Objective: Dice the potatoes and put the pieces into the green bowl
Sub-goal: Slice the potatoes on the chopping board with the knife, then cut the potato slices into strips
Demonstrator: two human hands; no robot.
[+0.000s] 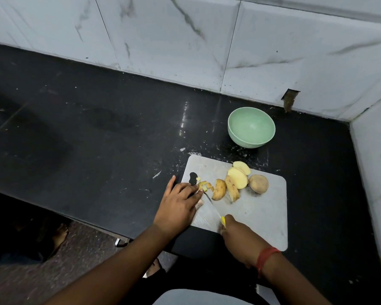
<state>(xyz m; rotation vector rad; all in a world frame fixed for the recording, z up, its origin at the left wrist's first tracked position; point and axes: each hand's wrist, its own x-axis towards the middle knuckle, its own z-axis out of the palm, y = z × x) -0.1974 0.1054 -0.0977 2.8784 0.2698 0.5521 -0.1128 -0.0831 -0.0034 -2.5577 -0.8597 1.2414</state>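
1. Far left it's just dark countertop point(97, 133), with marble-look wall tiles point(185, 36) running behind it from 10 to 2 o'clock. No writing or brand on anything that I can read.
2. Left hand point(178, 205) lies flat on the left edge of the grey cutting board point(264, 216), fingers straight and close together, the tips pressing down on some small potato bits point(204, 186) at about 6 o'clock.
3. The knife point(213, 208) runs from those bits back to the right hand, blade a bit blurred, yellow handle just peeking out.
4. Right hand point(235, 236) is curled round that handle, with a red thread band point(265, 257) on the wrist.
5. Right of the bits: potato wedges and slices point(231, 183) in a row, and a whole-looking potato point(259, 183) touching the last slice.
6. Green bowl point(251, 127) sits off the board at its 12 o'clock, near the wall, with nothing inside as far as I can see.
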